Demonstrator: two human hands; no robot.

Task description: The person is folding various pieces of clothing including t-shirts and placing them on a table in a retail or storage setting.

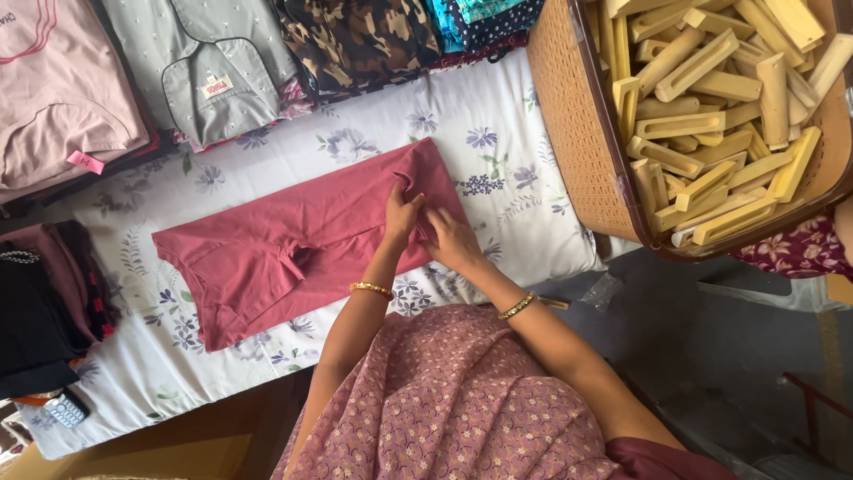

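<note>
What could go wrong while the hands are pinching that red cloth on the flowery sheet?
1. Both hands, left hand and right hand, pinch one spot near the edge of the red garment; a tug might bunch it and spoil its flat lie.
2. The garment's far corner lies close to the mattress edge, so pulling could drag it off.
3. The basket of wooden pieces sits close; an elbow might bump it.

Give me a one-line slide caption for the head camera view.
Both hands, left hand and right hand, pinch a dusty-red garment on a floral sheet, beside a basket of yellow wooden pieces.
</note>
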